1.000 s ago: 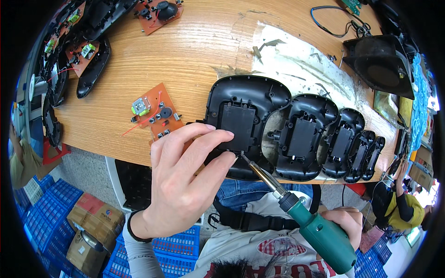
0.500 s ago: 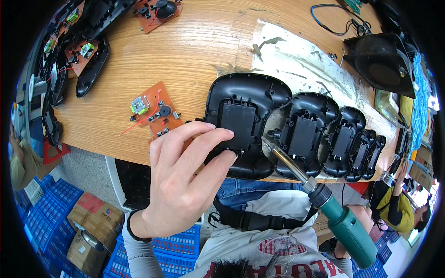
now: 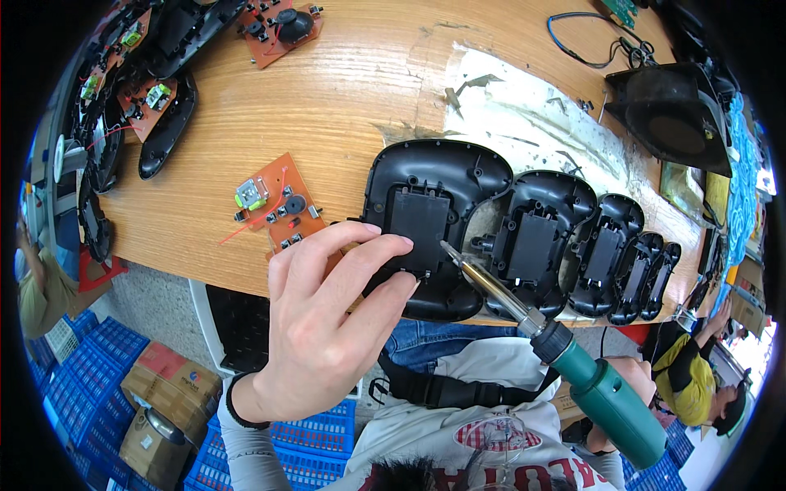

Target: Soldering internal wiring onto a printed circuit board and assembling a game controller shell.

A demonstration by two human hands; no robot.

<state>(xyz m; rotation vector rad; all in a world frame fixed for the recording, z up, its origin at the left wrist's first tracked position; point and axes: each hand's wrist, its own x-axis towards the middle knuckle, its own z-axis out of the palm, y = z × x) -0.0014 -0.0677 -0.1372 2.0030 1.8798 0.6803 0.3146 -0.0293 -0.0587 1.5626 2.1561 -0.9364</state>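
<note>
A black gamepad half shell [image 3: 487, 168] lies near the table's front edge, its inside showing a rectangular battery box [image 3: 419, 225]. My left hand [image 3: 327, 319] curls over the shell's left side. Its fingertips rest on the battery box and the thumb is at the box's lower edge, beside a small silvery contact. From the right, a soldering iron [image 3: 610, 401] with a green handle points its tip at the box's right edge; whether it touches is unclear. My right hand [image 3: 629, 378] is wrapped round the iron's handle, largely hidden behind it.
Several similar shells [image 3: 536, 241] stand in a row to the right. An orange circuit board [image 3: 278, 196] with a red wire lies left of my hand. More boards and shells pile up at far left. A black fan-like unit [image 3: 667, 114] stands at far right; blue crates [image 3: 90, 360] sit below.
The soldering iron's tip has moved left, from beside the shell to the battery box's right edge. My left hand keeps its place on the shell. The whole view has shifted slightly.
</note>
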